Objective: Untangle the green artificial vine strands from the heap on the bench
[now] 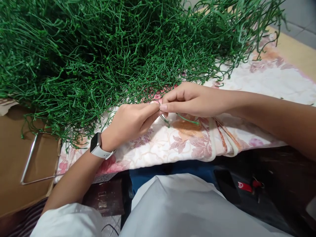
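My left hand (pixel 134 120), with a white-banded watch (pixel 97 144) on the wrist, is closed in a pinch. Its fingertips meet those of my right hand (pixel 195 98), also pinched shut. Between and below the fingertips shows a thin green stem (pixel 187 119) with a small budded end; part of it is hidden by the fingers. Both hands are just above a floral cloth (pixel 163 148). Right behind them rises a large heap of thin, curly green stems (pixel 111 59) with small bud-like tips, spilling onto the cloth.
A cardboard box (pixel 14 144) stands at the left, beside a bent metal wire frame (pixel 29 158). A wooden surface (pixel 293 46) extends at the far right. Low on the right lie a dark phone (pixel 226 186) and keys with a red tag (pixel 245 187).
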Demonstrator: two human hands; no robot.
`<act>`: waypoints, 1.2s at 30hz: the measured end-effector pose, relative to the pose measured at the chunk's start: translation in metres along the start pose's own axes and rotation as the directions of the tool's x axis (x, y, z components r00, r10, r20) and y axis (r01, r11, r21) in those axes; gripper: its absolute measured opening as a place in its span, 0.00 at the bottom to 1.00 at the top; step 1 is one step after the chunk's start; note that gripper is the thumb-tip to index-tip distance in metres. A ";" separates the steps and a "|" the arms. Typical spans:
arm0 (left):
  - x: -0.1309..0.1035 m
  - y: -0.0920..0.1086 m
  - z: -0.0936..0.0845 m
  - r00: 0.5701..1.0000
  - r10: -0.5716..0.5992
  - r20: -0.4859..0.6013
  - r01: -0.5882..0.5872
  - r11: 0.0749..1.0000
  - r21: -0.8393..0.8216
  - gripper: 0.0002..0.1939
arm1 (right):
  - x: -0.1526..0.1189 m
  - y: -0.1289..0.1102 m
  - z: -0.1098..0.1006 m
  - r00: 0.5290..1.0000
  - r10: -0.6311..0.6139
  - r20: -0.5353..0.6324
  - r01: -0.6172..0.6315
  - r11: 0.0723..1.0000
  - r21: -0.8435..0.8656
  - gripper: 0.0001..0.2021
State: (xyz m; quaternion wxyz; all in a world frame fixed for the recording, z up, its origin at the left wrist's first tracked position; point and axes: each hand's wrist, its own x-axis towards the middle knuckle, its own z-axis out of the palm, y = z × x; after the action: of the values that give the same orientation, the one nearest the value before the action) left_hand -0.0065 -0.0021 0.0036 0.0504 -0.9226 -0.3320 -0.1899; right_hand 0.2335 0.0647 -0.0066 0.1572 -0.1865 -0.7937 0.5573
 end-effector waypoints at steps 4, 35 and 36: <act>0.003 0.002 -0.012 0.991 0.116 0.073 -0.108 0.988 -0.112 0.11 | -0.004 -0.006 -0.003 0.983 -0.056 0.173 0.059 0.998 -0.012 0.21; 0.020 0.026 -0.037 0.655 0.444 0.611 0.258 0.629 -0.733 0.19 | -0.005 -0.013 0.037 0.782 -0.164 0.601 -0.065 0.938 0.340 0.15; 0.020 0.026 -0.037 0.645 0.453 0.616 0.264 0.625 -0.735 0.19 | -0.005 -0.014 0.038 0.778 -0.166 0.605 -0.070 0.936 0.346 0.16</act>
State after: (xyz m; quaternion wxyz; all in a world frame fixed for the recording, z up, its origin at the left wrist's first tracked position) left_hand 0.0122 -0.0185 0.0463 -0.4830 -0.8575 -0.1503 0.0937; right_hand 0.2188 0.0265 -0.0067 -0.0702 0.0608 -0.6931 0.7148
